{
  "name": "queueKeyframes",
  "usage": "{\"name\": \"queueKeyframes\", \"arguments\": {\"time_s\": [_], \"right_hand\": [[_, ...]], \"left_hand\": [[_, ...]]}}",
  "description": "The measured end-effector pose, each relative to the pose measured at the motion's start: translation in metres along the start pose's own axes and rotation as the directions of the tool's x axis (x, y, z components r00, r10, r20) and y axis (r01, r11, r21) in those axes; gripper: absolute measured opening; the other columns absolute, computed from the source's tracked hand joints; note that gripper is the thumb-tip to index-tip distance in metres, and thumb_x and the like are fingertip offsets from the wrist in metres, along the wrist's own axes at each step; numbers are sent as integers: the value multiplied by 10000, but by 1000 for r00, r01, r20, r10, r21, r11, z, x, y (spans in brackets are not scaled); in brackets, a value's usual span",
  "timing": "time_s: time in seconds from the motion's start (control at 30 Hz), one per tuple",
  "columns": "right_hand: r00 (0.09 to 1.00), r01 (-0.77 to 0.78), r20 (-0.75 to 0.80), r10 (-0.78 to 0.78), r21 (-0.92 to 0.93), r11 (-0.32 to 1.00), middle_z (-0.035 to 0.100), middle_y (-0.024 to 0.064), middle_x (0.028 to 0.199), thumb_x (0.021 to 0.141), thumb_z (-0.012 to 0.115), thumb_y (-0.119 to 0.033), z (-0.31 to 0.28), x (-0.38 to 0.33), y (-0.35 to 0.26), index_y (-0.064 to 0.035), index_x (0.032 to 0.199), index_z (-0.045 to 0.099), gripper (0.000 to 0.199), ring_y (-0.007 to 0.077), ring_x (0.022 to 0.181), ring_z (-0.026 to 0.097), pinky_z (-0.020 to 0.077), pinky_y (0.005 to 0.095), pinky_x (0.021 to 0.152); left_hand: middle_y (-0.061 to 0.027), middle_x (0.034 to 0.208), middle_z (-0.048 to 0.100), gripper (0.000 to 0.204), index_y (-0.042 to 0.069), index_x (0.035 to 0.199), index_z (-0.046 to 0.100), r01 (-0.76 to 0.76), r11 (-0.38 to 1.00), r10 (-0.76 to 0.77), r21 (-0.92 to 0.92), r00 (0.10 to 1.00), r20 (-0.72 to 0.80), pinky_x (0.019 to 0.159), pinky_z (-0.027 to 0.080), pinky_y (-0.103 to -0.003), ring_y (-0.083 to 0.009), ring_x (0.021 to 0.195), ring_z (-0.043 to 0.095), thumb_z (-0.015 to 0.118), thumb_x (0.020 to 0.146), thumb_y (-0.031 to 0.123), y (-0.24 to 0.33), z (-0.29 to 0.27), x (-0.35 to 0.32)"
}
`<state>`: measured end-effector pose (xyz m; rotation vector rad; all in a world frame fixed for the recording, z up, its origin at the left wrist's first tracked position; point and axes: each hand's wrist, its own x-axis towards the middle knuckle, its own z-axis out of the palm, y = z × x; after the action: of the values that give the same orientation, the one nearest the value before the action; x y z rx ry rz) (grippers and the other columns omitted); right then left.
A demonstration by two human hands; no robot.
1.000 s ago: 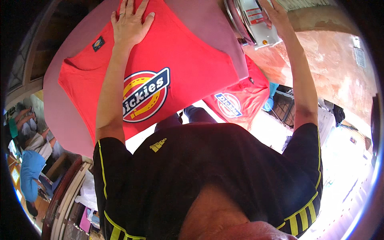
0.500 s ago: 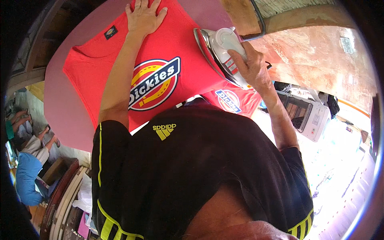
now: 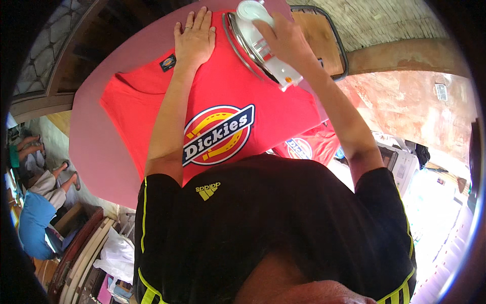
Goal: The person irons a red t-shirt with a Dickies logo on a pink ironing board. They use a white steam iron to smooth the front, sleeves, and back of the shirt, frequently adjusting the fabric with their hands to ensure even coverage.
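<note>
A red T-shirt [image 3: 283, 109] with a large round printed emblem is spread over a pink padded board [image 3: 93, 121]. My left hand [image 3: 195, 43] lies flat near the shirt's far edge, fingers stretched out, beside the dark neck label [image 3: 167, 63]. In my right hand [image 3: 288, 38] is a white clothes iron [image 3: 260, 43] with a shiny metal base. My fingers are wrapped round its handle, and it rests on the far right part of the shirt. Another printed red piece of cloth [image 3: 316, 142] hangs at the board's near right edge.
A wooden chair with a dark metal frame [image 3: 340, 48] stands beyond the board at the right. A white appliance [image 3: 402, 167] sits to my right. At the left are stacked boards [image 3: 83, 253], a white plastic bag [image 3: 116, 256] and another person in blue [image 3: 38, 218].
My right hand has pushed the iron away from me and a little left, to the shirt's far edge. My left hand stays flat on the shirt. The whole view has shifted somewhat.
</note>
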<state>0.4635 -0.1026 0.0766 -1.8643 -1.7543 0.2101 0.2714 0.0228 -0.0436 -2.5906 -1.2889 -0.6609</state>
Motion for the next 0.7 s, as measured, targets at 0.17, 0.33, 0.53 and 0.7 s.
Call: {"name": "queueKeyframes", "arguments": {"time_s": [0.17,0.33,0.53,0.7], "right_hand": [[996,-64,53,67,-44,997,687,233,814,987,570,-383,13,43,-4,29,1109,598,430,369,688,695,565,433,664],[996,-80,50,77,61,995,691,276,870,980,567,-410,0,-7,14,28,1148,599,471,418,831,703,555,481,758],[998,-69,10,69,-13,998,683,265,890,985,587,-345,3,7,10,-13,1189,578,390,412,808,697,538,451,695],[997,32,-63,-48,-221,975,680,267,802,976,553,-384,30,78,24,41,1064,612,438,430,759,676,533,500,697]], "left_hand": [[-50,1599,322,545,119,1514,357,44,998,-42,-41,998,50,1172,237,-531,-235,1474,299,348,1029,369,-3,7,3],[-86,1551,398,536,71,1468,408,44,991,-48,-124,998,-30,1151,233,-574,-269,1441,349,421,999,329,-1,9,1],[-97,1532,421,529,60,1460,415,51,989,-59,-140,997,-54,1138,246,-584,-279,1435,354,426,998,317,3,6,-1],[-102,1489,468,496,58,1427,454,52,981,-74,-189,991,-114,1131,276,-558,-287,1398,401,469,982,278,2,9,1]]}}
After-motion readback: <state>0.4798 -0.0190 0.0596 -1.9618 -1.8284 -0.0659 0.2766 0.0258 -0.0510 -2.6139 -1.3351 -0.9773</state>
